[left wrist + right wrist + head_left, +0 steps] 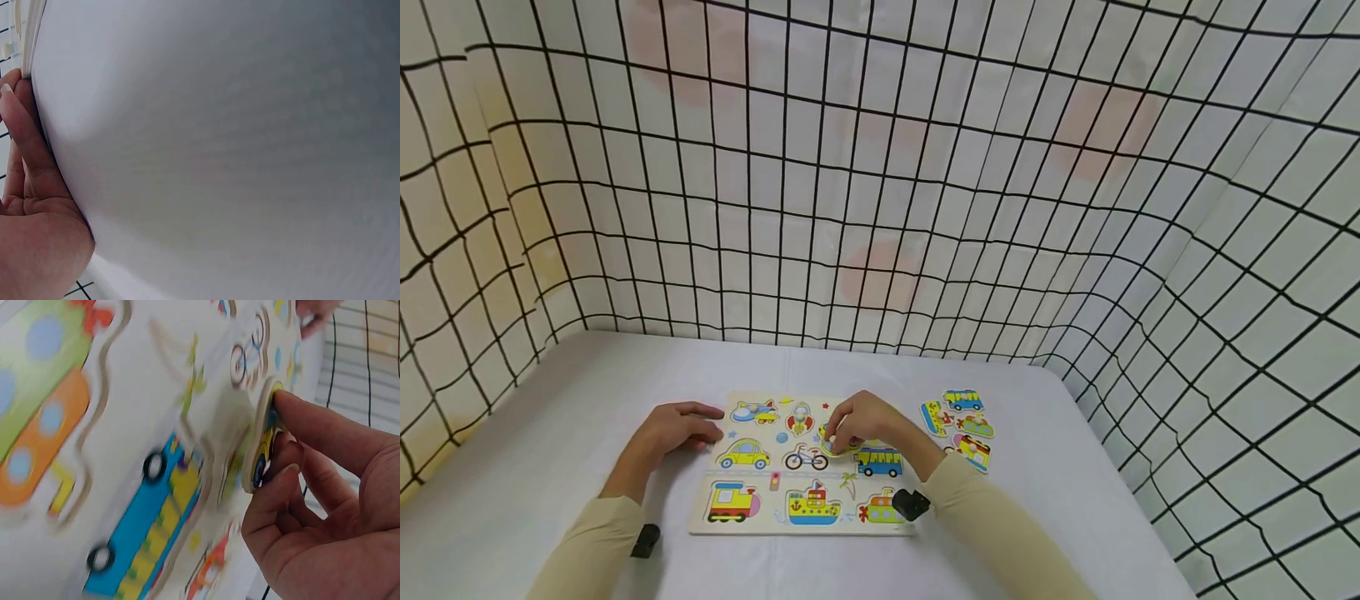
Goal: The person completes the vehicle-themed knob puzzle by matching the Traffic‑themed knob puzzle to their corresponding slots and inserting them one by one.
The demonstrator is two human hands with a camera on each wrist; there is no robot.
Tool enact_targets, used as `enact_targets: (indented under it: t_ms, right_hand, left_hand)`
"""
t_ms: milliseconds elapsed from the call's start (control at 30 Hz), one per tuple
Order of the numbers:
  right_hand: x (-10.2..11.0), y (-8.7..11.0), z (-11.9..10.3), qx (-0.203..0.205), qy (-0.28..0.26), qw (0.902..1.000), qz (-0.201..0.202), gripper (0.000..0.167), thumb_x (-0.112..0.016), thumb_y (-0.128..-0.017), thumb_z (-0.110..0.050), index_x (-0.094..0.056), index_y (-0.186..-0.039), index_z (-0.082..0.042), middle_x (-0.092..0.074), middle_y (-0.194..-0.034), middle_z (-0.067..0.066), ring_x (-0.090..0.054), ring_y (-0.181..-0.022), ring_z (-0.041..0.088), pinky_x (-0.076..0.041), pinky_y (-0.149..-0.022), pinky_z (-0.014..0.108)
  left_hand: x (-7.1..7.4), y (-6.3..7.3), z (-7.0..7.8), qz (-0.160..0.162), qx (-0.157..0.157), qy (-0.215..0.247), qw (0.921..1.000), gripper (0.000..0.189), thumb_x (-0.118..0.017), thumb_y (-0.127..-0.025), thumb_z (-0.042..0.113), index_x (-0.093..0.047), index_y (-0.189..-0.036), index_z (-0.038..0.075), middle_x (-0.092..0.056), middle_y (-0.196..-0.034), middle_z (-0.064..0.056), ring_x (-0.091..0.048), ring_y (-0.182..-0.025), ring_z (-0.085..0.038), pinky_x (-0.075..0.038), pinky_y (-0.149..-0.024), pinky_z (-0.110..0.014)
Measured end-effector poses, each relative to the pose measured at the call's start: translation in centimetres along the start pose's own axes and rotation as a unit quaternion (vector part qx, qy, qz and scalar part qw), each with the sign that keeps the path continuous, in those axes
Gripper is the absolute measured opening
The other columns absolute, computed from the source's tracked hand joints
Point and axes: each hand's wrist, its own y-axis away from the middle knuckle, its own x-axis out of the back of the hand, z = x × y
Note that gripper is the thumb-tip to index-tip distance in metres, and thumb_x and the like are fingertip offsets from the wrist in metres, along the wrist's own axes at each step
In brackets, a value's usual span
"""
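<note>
A wooden puzzle board (700, 525) printed with vehicles lies flat on the table. Over its middle right, my right hand (859, 419) pinches a yellow puzzle piece (259, 447) with a dark wheel on it, between thumb and fingers. That piece is tilted nearly edge-on in the right wrist view, close over a recess beside the blue bus picture (147, 525). My left hand (672, 432) rests at the board's left edge, fingers loosely extended and holding nothing. In the left wrist view, the fingers (28, 131) lie along the white table surface by the board's edge.
Several loose pieces lie right of the board, among them a blue bus piece (964, 400), a ship piece (935, 418), a green submarine piece (976, 426) and a red and yellow train piece (972, 451). White walls with black netting (880, 208) enclose the table's back and sides.
</note>
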Motion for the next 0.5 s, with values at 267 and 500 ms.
enact_targets:
  t_ms: [267,500]
  right_hand:
    - [-3.4,-0.9,-2.3,0.005,-0.006,0.9995,0.030,0.013,-0.087,-0.072,-0.006,-0.079,-0.080,-0.012,-0.070,-0.079,0.000,-0.052,-0.062,0.013,-0.043,-0.058,0.027]
    - [-5.4,-1.7,-3.2,0.018,0.003,0.9989,0.043,0.012,-0.087,-0.073,-0.009,-0.079,-0.079,-0.014,-0.070,-0.090,-0.005,-0.054,-0.067,0.013,-0.045,-0.060,0.026]
  left_hand:
    - [0.0,-0.2,-0.2,-0.001,0.000,0.000,1.0000,0.049,-0.076,-0.085,0.016,-0.066,-0.130,0.002,-0.072,-0.109,-0.017,-0.062,-0.069,-0.019,-0.048,-0.064,-0.024]
    - [0.0,-0.4,-0.4,0.003,-0.001,0.000,1.0000,0.048,-0.077,-0.084,0.017,-0.067,-0.129,0.002,-0.073,-0.104,-0.014,-0.063,-0.068,-0.020,-0.049,-0.064,-0.024]
